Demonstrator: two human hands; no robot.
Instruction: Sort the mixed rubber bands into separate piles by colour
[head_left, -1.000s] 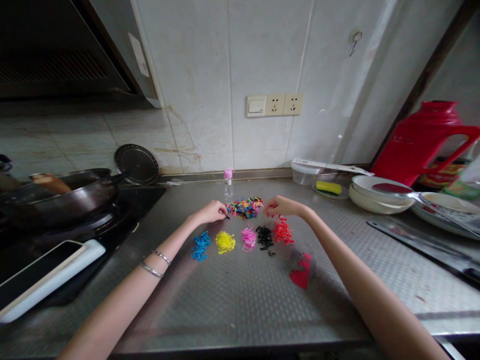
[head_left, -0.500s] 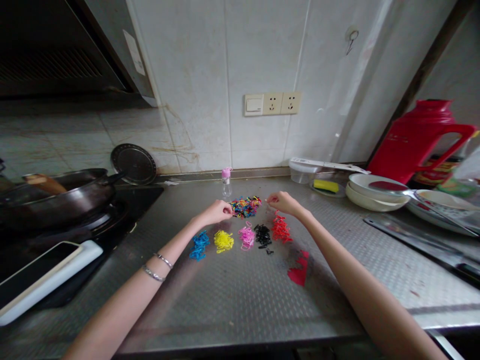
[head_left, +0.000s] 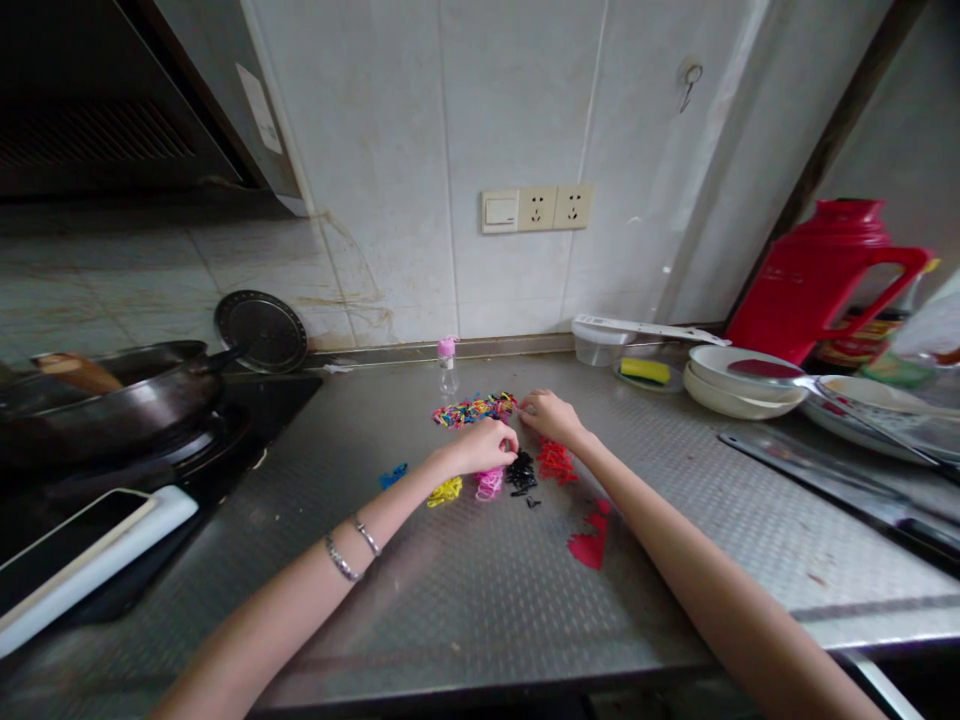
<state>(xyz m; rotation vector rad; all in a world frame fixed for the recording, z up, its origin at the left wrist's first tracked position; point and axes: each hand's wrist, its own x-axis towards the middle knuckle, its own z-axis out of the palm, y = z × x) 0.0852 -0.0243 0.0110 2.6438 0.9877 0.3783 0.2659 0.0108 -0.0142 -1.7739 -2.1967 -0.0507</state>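
Note:
My left hand [head_left: 484, 448] is above the pink pile [head_left: 489, 484], its fingers pinched beside the black pile [head_left: 521, 472]. Whatever it may hold is too small to make out. At the right end of a mixed-colour heap of small rubber bands [head_left: 472, 410] is my right hand [head_left: 550, 416], fingers drawn together, their grip partly hidden. Just below it lies the red pile [head_left: 556, 461]. A yellow pile [head_left: 445, 491] and a blue pile [head_left: 394, 476] sit to the left, partly covered by my left hand and forearm.
A small pink-capped bottle [head_left: 448, 366] stands behind the heap. A torn red piece [head_left: 590, 540] lies in front. To the right are a yellow sponge [head_left: 645, 371], bowls [head_left: 739, 400], a cleaver [head_left: 814, 480] and a red thermos [head_left: 817, 285]. A pan [head_left: 112, 395] and phone [head_left: 86, 530] are left.
My left hand has moved right, from the heap's left end to above the pink and black piles. My right hand has shifted left to the heap, which is now spread wider leftward.

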